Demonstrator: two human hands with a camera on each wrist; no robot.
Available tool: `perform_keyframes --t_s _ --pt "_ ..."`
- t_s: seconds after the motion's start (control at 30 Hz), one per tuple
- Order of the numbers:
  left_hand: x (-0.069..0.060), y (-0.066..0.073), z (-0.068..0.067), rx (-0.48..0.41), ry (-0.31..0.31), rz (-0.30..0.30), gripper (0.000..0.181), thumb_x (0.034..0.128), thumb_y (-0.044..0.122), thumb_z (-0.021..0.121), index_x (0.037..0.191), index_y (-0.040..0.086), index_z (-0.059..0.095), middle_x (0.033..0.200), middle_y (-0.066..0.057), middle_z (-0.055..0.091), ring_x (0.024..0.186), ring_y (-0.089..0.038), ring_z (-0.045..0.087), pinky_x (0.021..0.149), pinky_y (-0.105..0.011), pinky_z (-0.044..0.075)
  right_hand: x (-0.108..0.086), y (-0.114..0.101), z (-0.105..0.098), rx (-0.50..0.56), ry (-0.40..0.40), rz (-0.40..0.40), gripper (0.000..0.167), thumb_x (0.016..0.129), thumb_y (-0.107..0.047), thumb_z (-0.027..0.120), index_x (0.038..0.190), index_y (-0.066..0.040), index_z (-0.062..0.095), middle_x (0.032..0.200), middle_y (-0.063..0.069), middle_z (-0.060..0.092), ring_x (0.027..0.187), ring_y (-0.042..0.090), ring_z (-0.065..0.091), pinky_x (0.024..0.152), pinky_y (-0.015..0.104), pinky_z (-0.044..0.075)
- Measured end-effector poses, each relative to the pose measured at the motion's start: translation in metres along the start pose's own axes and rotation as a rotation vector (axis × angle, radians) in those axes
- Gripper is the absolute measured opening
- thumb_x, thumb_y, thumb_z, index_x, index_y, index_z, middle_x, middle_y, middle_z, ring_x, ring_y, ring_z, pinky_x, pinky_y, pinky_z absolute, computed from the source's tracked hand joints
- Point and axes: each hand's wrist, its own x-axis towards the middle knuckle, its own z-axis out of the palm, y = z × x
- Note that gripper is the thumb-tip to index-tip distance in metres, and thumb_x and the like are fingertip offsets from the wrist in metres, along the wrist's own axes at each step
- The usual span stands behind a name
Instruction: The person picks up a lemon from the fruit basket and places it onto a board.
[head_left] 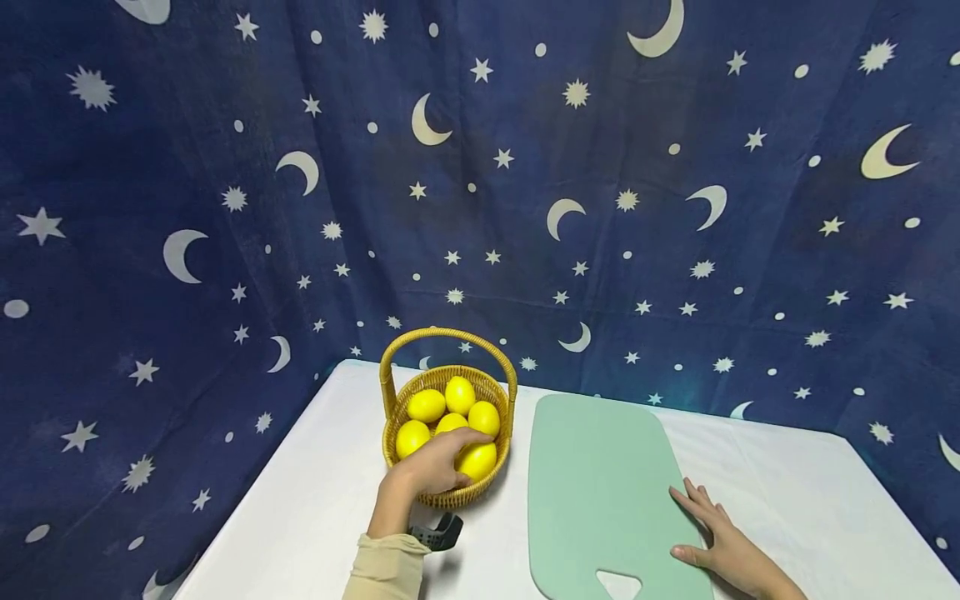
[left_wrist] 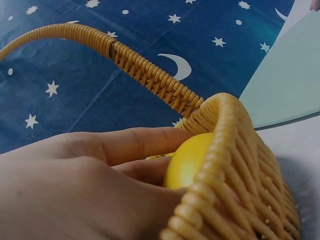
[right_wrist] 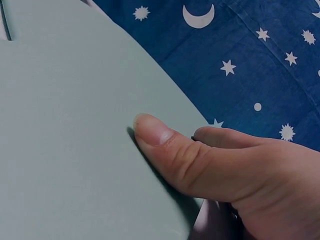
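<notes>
Beyond the white bench (head_left: 322, 500) hangs a starry navy curtain (head_left: 510, 208); in the head view I see the left hand (head_left: 429, 468) gripping a lemon (head_left: 478, 463) in the wicker basket (head_left: 450, 499), well left of the right hand (head_left: 723, 542), spread at the edge of the green board (head_left: 600, 483). The left wrist view shows that lemon just inside the basket's rim (left_wrist: 215, 155); the right wrist view, a straight thumb (right_wrist: 170, 155) over the board.

Dark blue backdrop (head_left: 517, 208), pale crescent moons (head_left: 173, 256), stars (head_left: 41, 226) and dots (head_left: 17, 309) across it, white tabletop (head_left: 315, 500)
</notes>
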Motion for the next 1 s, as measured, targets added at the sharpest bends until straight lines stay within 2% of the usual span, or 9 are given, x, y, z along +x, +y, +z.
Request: perform_keyframes --t_s 0.07,0.23,0.37,0.53,0.57,0.67,0.77,0.97,1.0 --pt "0.0 0.0 0.001 -0.013 0.001 -0.02 0.06 0.0777 0.008 0.075 0.133 0.018 0.054 0.134 0.004 0.055 0.123 -0.017 0.05 0.107 -0.039 0.041 -0.001 0.001 0.001 -0.018 0.0 -0.009 0.078 0.081 -0.017 0.071 0.141 0.012 0.03 0.147 0.043 0.003 0.113 -0.033 -0.017 0.107 0.021 -0.03" --pt "-0.001 0.001 -0.001 -0.023 0.017 -0.027 0.059 0.0771 0.009 0.076 0.131 0.017 0.056 0.131 0.005 0.057 0.121 -0.017 0.052 0.104 -0.04 0.043 -0.002 0.002 0.003 -0.036 0.013 -0.02 0.077 0.082 -0.017 0.071 0.14 0.014 0.031 0.146 0.044 0.004 0.112 -0.034 -0.015 0.101 0.009 -0.029" --pt "-0.001 0.001 -0.003 -0.013 0.03 -0.007 0.057 0.0774 0.008 0.076 0.131 0.016 0.057 0.13 0.004 0.058 0.121 -0.018 0.052 0.105 -0.04 0.043 -0.001 0.0 0.003 0.0 0.017 0.012 0.079 0.081 -0.018 0.072 0.141 0.014 0.03 0.148 0.042 0.003 0.127 -0.019 -0.02 0.111 0.037 -0.027" --pt "-0.004 0.001 -0.003 -0.01 0.031 0.005 0.057 0.0769 0.008 0.076 0.13 0.015 0.057 0.129 0.005 0.059 0.121 -0.018 0.053 0.104 -0.04 0.043 -0.003 -0.002 0.001 0.03 -0.023 0.095 0.083 0.08 -0.019 0.073 0.141 0.014 0.028 0.149 0.04 0.0 0.136 0.052 -0.016 0.101 0.073 -0.015" --pt "-0.005 0.001 -0.002 -0.011 0.032 0.009 0.057 0.0766 0.008 0.076 0.13 0.015 0.057 0.129 0.005 0.059 0.121 -0.018 0.053 0.104 -0.04 0.043 -0.004 -0.002 0.001 0.033 -0.031 0.096 0.083 0.08 -0.019 0.072 0.141 0.015 0.028 0.149 0.04 -0.001 0.136 0.051 -0.017 0.1 0.074 -0.015" --pt "-0.007 0.0 -0.001 -0.009 0.04 0.019 0.057 0.0761 0.009 0.077 0.13 0.015 0.058 0.129 0.004 0.06 0.121 -0.018 0.053 0.104 -0.04 0.043 -0.007 -0.001 -0.001 0.036 -0.035 0.067 0.082 0.08 -0.018 0.072 0.141 0.015 0.028 0.149 0.041 0.0 0.139 0.006 -0.021 0.099 0.075 -0.014" --pt "-0.007 -0.001 -0.001 -0.011 0.052 0.028 0.057 0.0759 0.01 0.077 0.129 0.015 0.058 0.128 0.004 0.06 0.12 -0.018 0.054 0.104 -0.04 0.043 -0.009 0.0 -0.002 0.005 -0.031 0.037 0.082 0.08 -0.019 0.073 0.141 0.013 0.03 0.149 0.041 0.003 0.113 -0.032 -0.009 0.106 0.071 -0.008" --pt "-0.006 -0.003 -0.002 -0.042 0.071 0.012 0.056 0.0767 0.012 0.077 0.129 0.014 0.057 0.127 0.001 0.059 0.119 -0.02 0.054 0.102 -0.043 0.044 -0.01 -0.001 -0.008 -0.237 -0.016 0.017 0.083 0.076 -0.031 0.075 0.141 0.006 0.038 0.148 0.037 0.021 0.108 -0.037 -0.008 0.1 0.05 0.037" --pt "-0.006 -0.003 -0.003 -0.046 0.075 0.01 0.056 0.0766 0.013 0.077 0.129 0.014 0.057 0.128 0.001 0.059 0.119 -0.021 0.054 0.102 -0.043 0.044 -0.01 -0.001 -0.008 -0.237 -0.022 0.013 0.084 0.076 -0.031 0.075 0.141 0.006 0.038 0.147 0.038 0.021 0.107 -0.037 -0.008 0.098 0.059 0.035"
